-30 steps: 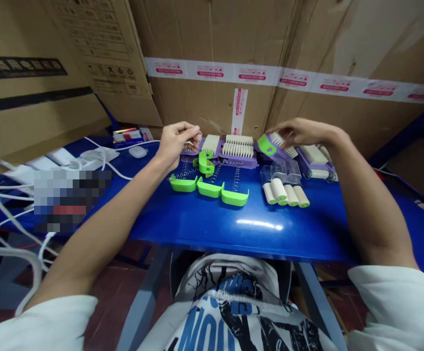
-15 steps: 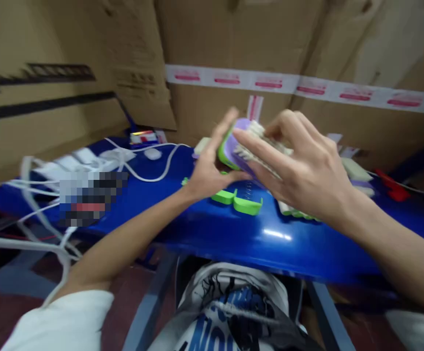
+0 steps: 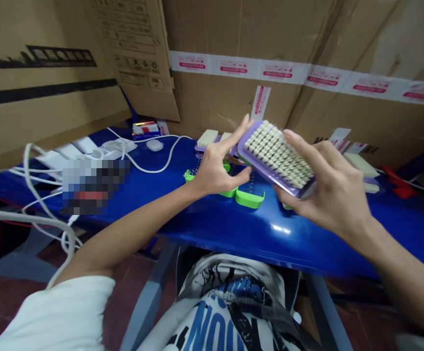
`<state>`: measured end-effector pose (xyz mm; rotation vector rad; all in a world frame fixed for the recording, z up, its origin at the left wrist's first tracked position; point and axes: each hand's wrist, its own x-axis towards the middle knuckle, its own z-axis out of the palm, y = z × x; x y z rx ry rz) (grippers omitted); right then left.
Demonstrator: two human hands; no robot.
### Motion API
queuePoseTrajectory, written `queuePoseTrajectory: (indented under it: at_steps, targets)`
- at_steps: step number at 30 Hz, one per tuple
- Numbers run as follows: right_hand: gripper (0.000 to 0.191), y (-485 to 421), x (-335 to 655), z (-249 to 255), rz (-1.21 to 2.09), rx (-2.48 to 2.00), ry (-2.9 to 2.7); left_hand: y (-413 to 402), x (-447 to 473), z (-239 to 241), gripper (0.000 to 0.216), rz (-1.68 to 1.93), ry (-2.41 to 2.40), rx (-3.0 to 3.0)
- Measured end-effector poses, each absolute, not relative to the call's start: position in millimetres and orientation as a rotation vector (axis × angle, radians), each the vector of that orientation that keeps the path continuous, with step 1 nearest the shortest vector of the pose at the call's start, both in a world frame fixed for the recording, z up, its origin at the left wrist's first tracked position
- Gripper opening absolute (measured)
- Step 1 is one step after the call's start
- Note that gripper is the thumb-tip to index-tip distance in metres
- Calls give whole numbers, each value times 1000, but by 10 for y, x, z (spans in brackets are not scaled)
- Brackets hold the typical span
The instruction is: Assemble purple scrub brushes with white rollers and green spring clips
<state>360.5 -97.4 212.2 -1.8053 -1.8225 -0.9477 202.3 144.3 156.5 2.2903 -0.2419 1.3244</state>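
We hold one scrubbing brush (image 3: 278,155) up in the air, tilted, its bristled face turned toward us. We see cream tufts in close, regular rows on a purple base (image 3: 246,134) with rounded corners, and a sliver of green beneath its left end. Its length slopes down from upper left to lower right.

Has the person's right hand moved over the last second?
Yes, downward in view: the right hand now sits farther below the printed tape across the cardboard.
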Motion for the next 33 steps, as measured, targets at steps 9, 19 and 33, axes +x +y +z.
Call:
queuePoseTrajectory:
  at_steps: [9,19,33]
  targets:
    - [89,-880,3672,1903,-810,-1807,-1797,1563,2055,1617,100,1365,-246,2369]
    - [80,-952,4097,2130,-561,-1477,-2142,1719,1962,1828,106,859,-416,2243]
    - [80,-995,3943,2042,-524,-1319,-2341,1222,2069,1774,68,454,-331,1877]
